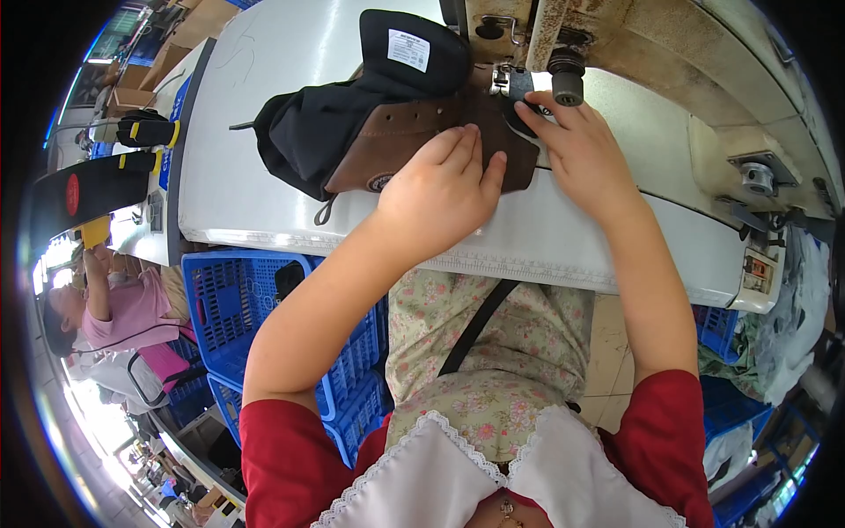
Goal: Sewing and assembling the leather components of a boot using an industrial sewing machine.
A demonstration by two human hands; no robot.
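Note:
A shoe upper (356, 150) of brown leather and black fabric lies on the white sewing table, its brown edge by the presser foot (501, 81). Its black tongue (380, 55), bearing a white label, stands up toward the far side. Small eyelet holes run along the leather. My left hand (444, 180) presses on the brown leather with its fingers held together, gripping it there. Beside the presser foot, my right hand (583, 150) has thumb and forefinger closed about a small dark piece I cannot make out. The needle tip is hidden.
The sewing machine's worn arm (669, 53) spans the far right. A ruler strip (493, 264) edges the table near me. Blue plastic crates (224, 304) stand below at left, and clear plastic bags (797, 308) hang at right. A person in pink (141, 308) sits at far left.

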